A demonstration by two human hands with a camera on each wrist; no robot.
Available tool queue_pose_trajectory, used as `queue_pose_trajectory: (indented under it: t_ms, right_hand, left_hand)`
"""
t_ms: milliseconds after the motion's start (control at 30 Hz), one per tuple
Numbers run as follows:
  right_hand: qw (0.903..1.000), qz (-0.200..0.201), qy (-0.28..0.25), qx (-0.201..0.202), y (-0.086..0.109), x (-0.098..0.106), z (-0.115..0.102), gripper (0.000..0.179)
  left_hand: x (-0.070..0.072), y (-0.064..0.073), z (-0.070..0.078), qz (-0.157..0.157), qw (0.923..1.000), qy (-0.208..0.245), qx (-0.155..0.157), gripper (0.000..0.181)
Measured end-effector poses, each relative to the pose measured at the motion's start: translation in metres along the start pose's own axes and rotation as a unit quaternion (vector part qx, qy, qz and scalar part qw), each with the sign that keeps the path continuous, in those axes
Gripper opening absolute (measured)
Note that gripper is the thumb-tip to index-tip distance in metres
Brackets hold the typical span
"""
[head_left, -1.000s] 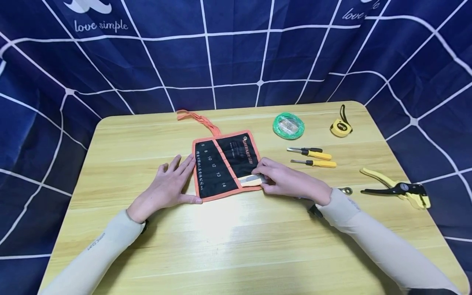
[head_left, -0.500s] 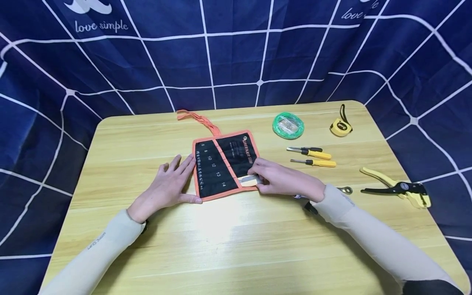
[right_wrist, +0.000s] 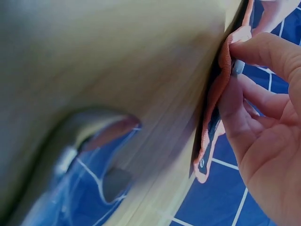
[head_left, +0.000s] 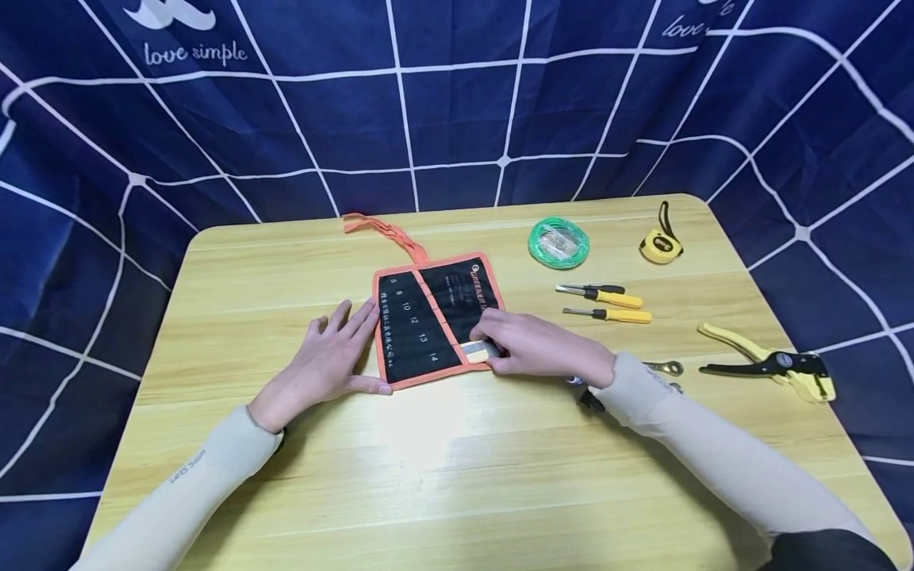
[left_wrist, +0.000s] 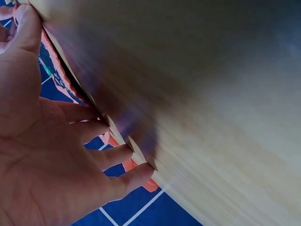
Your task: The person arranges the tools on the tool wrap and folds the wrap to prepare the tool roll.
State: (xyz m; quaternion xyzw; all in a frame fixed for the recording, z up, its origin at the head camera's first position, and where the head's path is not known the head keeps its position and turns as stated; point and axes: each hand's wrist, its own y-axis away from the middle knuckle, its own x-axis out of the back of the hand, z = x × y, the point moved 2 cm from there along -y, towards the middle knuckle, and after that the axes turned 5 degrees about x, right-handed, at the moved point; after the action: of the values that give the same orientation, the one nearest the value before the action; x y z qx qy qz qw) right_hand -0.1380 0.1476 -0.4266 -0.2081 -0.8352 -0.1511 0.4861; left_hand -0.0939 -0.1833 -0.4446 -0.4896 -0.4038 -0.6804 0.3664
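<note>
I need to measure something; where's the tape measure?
In the head view, the tape measure sits near the far right corner of the table, to the right of the green coil.

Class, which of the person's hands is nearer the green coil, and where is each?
Right. The right hand is on the person's side of the green coil; the left hand is farther off, at the left edge of the black pouch.

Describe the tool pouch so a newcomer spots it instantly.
On the wooden table, find the coil of green wire near the far edge. The tool pouch sits left of it, nearer the viewer, with an orange strap. Unlike the coil and screwdrivers, it is black cloth edged in orange, printed with white numbers.
</note>
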Motion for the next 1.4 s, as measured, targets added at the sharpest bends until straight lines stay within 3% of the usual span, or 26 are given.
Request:
queue_pose_trajectory:
  t_ms: [333, 733, 933, 1133, 1267, 1400]
  right_hand:
    - [0.9929, 0.002, -0.112, -0.038, 0.007, -0.003, 0.008, 0.025]
    - [0.9847, 0.046, -0.141, -0.092, 0.019, 0.009, 0.006, 0.035]
    - [0.9782, 0.084, -0.161, -0.101, 0.042, 0.02, 0.01, 0.032]
    - [0.9705, 0.124, -0.165, -0.124, 0.071, 0.028, 0.014, 0.019]
    - [0.9667, 0.144, -0.156, -0.143, 0.092, 0.033, 0.016, 0.014]
    - [0.9675, 0.164, -0.139, -0.133, 0.11, 0.036, 0.017, 0.013]
  left_hand:
    - [0.0, 0.0, 0.001, 0.002, 1.0, -0.002, -0.001, 0.127]
    - [0.004, -0.001, 0.001, -0.003, 0.9997, 0.024, -0.005, 0.124]
    - [0.004, 0.0, 0.005, 0.006, 0.9994, 0.034, 0.003, 0.123]
    - [0.002, 0.0, 0.006, 0.013, 0.9995, 0.029, 0.005, 0.124]
    - [0.0, 0.0, 0.005, 0.013, 0.9994, 0.031, 0.004, 0.124]
    - [0.0, 0.0, 0.005, 0.015, 0.9994, 0.03, 0.0, 0.125]
